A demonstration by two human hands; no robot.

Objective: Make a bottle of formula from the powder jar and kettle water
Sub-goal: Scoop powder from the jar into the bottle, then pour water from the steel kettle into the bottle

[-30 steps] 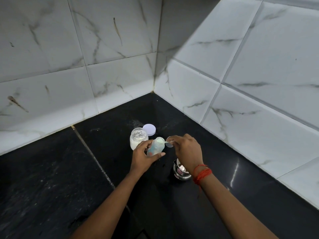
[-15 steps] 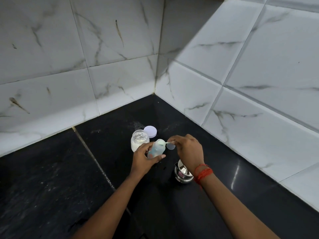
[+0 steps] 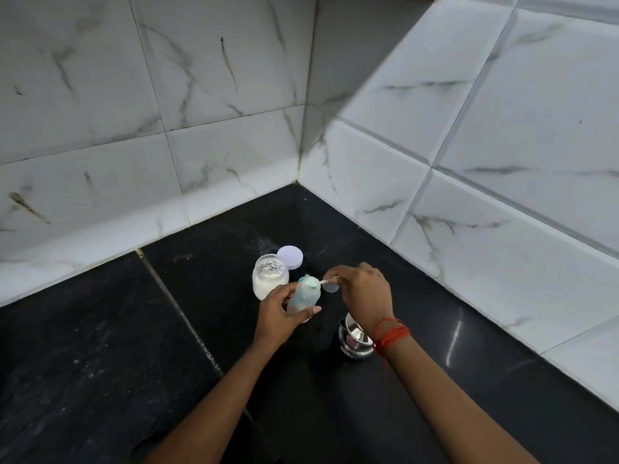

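My left hand [image 3: 281, 318] grips the tilted bottle [image 3: 303, 296], my right hand [image 3: 365, 293] pinches the scoop [image 3: 330, 285] at its mouth; a wobble could tip the scoopful outside.

A black stone counter [image 3: 100, 363] meets white, grey-veined wall tiles [image 3: 234, 162] in a corner.

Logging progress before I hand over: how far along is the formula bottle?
Done: the powder jar stands open, its lid lying behind it. In hand: the left hand holds the bottle tilted while the right hand pinches a scoop at its mouth, probably dosing powder. Left, seemingly: water from the steel vessel under the right wrist, then capping.
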